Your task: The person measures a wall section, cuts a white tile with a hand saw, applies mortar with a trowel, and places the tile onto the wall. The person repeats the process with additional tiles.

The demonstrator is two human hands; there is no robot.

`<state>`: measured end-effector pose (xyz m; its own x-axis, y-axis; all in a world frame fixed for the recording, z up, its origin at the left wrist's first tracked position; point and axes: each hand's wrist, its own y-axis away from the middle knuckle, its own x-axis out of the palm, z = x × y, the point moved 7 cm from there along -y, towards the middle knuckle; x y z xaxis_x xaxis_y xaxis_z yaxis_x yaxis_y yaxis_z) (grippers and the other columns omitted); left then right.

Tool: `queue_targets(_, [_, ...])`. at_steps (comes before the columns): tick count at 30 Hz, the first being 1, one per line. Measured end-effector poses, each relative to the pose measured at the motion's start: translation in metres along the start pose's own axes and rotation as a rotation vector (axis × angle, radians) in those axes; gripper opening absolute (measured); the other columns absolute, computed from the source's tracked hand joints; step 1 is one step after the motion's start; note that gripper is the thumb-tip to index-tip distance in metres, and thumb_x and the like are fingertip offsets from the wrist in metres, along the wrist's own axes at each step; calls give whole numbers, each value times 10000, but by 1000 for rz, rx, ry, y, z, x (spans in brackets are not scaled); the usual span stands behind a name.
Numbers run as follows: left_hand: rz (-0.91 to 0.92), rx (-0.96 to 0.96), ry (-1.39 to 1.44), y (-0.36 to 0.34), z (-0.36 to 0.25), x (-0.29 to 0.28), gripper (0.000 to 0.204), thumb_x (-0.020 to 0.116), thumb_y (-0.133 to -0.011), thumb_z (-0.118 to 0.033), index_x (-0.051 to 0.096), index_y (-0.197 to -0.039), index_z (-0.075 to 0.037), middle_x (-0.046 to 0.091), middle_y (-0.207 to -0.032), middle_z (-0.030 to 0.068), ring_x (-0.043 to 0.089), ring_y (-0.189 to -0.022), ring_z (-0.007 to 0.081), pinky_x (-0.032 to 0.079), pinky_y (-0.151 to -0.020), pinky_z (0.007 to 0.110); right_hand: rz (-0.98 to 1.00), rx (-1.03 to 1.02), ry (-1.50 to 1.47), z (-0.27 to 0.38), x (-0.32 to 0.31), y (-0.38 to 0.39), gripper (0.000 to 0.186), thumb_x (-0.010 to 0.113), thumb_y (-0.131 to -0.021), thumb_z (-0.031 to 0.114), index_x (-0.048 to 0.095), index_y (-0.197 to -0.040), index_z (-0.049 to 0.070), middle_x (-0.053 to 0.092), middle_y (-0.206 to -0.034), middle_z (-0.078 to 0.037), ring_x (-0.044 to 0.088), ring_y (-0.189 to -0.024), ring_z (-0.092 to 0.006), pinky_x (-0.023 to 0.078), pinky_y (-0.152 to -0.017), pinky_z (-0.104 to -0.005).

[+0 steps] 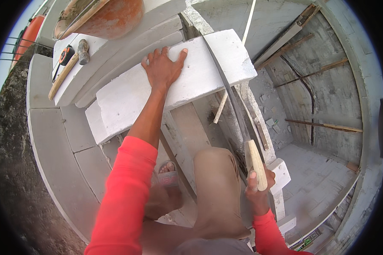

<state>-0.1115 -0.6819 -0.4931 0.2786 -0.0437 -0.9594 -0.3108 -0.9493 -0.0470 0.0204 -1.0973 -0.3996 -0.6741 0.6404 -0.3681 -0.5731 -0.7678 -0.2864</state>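
A long white lightweight concrete block (200, 76) lies slantwise before me, its right end jutting out past the wall edge. My left hand (162, 70) presses flat on its top with the fingers spread. In my right hand (259, 187) is the pale wooden handle of a hand saw (230, 93). Its dark blade runs up and away across the block near the right end. Whether the teeth have cut into the block I cannot tell. Beneath its left end another white block (96, 121) shows.
Far left, a hammer (64, 76) and a tape measure (66, 55) lie on stacked blocks (78, 91). An orange mortar-stained basin (119, 19) stands behind them. Right of the broken wall edge (253, 102), the floor drops to a lower room with wooden battens (323, 124). My knee is below the block.
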Motion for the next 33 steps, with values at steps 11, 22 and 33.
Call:
queue_targets(11, [-73,3,-34,1,-4,-5,981,539,-956,-813,649,-1502,-6,625,-1527,225,494,-1493,382,225,-1292,576,-35,-67,-9,-29,7,16,462,679,-1020,251,714,-1273,-134,751,-997,-222,753,-793,-270,592,-740,-357])
queue_targets(22, [-85,33,-20,6,-8,-7,966,537,-966,-813,675,-1469,0,679,-1418,218,537,-1429,387,218,-1288,576,-36,99,-171,-84,89,-76,393,716,-1020,248,742,-1228,-84,631,-757,-139,639,-644,-193,515,-624,-344])
queue_targets(33, [-112,64,14,5,-5,-6,996,551,-944,-830,669,-1473,6,658,-1461,203,512,-1461,375,200,-1291,583,84,162,-100,-120,81,-51,440,669,-993,195,716,-1292,-125,785,-964,-225,736,-696,-224,558,-674,-342])
